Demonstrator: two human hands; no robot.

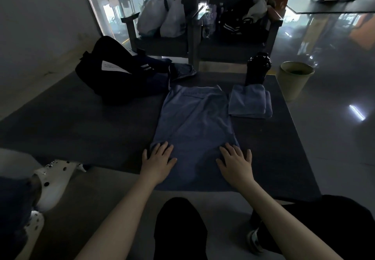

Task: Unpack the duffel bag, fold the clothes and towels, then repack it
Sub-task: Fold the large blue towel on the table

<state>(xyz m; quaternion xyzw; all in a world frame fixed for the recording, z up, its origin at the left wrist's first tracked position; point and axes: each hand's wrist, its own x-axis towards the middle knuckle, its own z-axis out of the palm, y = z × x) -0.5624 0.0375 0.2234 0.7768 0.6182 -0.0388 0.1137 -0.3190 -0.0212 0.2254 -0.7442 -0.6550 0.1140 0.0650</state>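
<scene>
A grey-blue garment (194,125) lies flat and lengthwise on the dark low table (81,121), its near end at the table's front edge. My left hand (157,161) rests palm down on its near left corner, fingers spread. My right hand (236,163) presses flat on its near right corner. A folded grey-blue towel (249,102) sits to the right of the garment. The black duffel bag (113,70) stands at the table's far left, with dark clothes (180,70) spilling from it.
A black bottle (257,67) stands behind the towel. A pale bin (294,79) sits on the floor at the table's far right corner. Two dark armchairs behind hold white plastic bags (162,14) and dark items (241,23). Another person's white shoe (54,178) is at left.
</scene>
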